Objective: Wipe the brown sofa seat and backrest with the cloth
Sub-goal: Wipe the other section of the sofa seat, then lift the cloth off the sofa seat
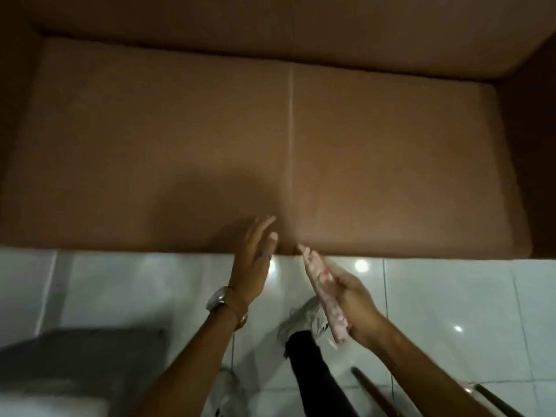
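The brown sofa seat (180, 139) fills the upper half of the head view, with a pale seam down its middle and the backrest (270, 22) along the top. My right hand (355, 302) hovers over the floor just in front of the seat's front edge and grips a folded pink and white cloth (326, 296) that lies flat against the palm. My left hand (255, 257) is beside it, fingers spread and empty, fingertips over the seat's front edge near the seam. A watch and a ring are on the left arm and hand.
Glossy white floor tiles (451, 296) lie in front of the sofa. A grey mat (90, 356) is at the lower left. My shoe and dark trouser leg (304, 341) stand below the hands. Dark rods (376, 389) lean at the lower right. Sofa armrests rise on both sides.
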